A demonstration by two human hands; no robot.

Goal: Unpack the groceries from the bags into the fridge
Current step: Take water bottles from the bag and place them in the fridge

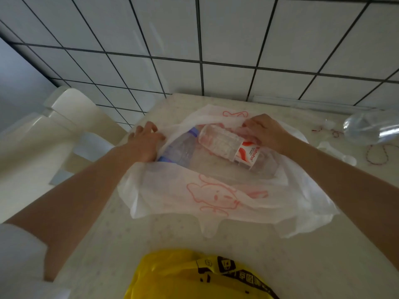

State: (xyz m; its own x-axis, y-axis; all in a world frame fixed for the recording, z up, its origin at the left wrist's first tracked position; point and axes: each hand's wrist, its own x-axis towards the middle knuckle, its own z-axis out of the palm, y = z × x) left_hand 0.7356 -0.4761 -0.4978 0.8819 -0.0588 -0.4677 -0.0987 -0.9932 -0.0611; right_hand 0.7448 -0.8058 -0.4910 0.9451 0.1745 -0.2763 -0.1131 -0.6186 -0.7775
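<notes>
A white plastic bag (194, 190) with a red cartoon print lies open on the table. Inside it lie two clear bottles: one with a red and white label (226, 145) and one with a blue label (179, 147). My left hand (146, 141) grips the bag's left edge, next to the blue-labelled bottle. At the far right of the opening, my right hand (265, 132) holds the bag's rim, its fingers curled over the plastic beside the red-labelled bottle.
A yellow bag (194, 277) with black print sits at the near table edge. A clear plastic container (371, 126), a white spoon (336, 149) and a red string lie at the right. A white chair (54, 130) stands left. The tiled wall (194, 39) lies behind the cream table (129, 234).
</notes>
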